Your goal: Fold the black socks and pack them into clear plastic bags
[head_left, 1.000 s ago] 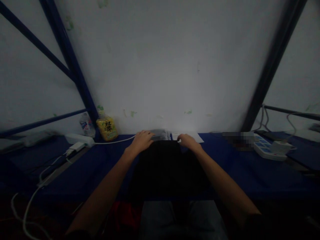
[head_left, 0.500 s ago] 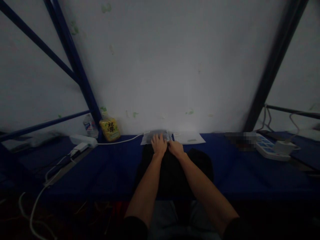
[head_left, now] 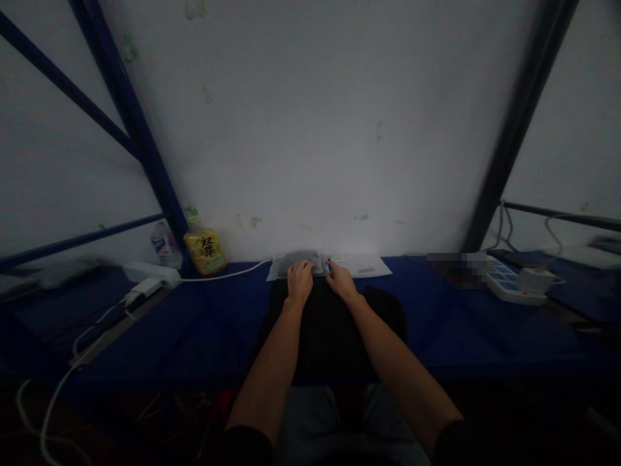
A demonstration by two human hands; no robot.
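A black cloth item [head_left: 326,336], perhaps a garment or a bag, lies bunched on the blue tabletop in front of me; it is too dark to tell its kind. My left hand [head_left: 299,281] has its fingers bent over the far edge of the cloth, closed on it. Just to the right, my right hand [head_left: 341,282] pinches the same edge, its fingertips partly hidden. Behind my hands, a clear plastic bag [head_left: 280,266] with something grey inside rests against the wall side, beside a white sheet [head_left: 371,264].
At the back left stand a yellow bottle [head_left: 206,251] and a clear bottle [head_left: 166,246]. A white power strip [head_left: 160,275] and cables lie at the left edge. Another power strip [head_left: 514,285] with a plugged-in white adapter is at the right. Blue metal posts [head_left: 138,139] frame the table.
My left hand has gone from spread flat on the cloth to bent fingers at its far edge, a little farther from my right hand. The view has shifted slightly.
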